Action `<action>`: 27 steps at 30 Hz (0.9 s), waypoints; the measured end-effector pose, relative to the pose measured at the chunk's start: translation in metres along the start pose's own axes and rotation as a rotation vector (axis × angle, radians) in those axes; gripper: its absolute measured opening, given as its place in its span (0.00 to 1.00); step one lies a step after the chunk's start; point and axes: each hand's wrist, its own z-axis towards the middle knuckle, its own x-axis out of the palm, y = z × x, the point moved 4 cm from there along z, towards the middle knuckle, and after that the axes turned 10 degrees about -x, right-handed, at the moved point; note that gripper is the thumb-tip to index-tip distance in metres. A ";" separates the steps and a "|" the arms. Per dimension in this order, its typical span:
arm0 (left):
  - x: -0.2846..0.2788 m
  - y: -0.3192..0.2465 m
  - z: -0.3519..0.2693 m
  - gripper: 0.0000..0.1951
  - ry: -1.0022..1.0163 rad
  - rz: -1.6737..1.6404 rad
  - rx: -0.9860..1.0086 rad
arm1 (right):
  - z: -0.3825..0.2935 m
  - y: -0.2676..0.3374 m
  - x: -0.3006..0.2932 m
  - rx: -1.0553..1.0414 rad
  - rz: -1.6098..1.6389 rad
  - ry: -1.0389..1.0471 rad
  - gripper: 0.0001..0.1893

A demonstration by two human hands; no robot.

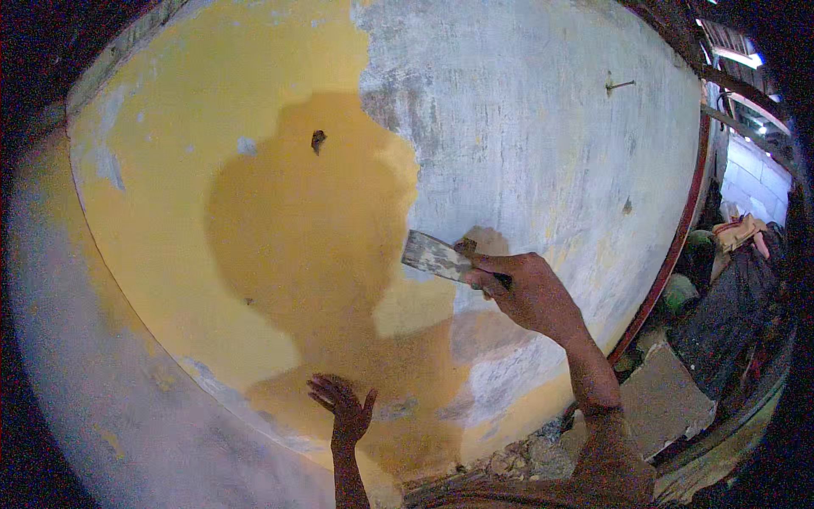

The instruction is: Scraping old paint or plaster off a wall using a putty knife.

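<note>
My right hand point(531, 289) grips the dark handle of a putty knife point(435, 256). Its broad, paint-smeared blade points left, the tip at the ragged edge of the yellow paint point(254, 337) on the wall. To the right of that edge the bare grey-white wall surface point(540, 146) shows, with faint yellow streaks. Lower down, my left hand point(343, 404) is empty, its fingers spread close to the yellow wall; whether it touches is unclear. My shadow darkens the middle of the yellow area.
A nail point(620, 86) sticks out of the wall at upper right. A small hole point(318, 141) pits the yellow paint. Rubble point(534, 452) lies at the wall's foot, near a broken board point(664, 397). A dark cloth heap point(731, 312) is on the right.
</note>
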 end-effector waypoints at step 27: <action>0.027 0.030 0.007 0.57 -0.043 -0.020 0.047 | 0.018 -0.004 -0.025 -0.016 -0.049 -0.010 0.17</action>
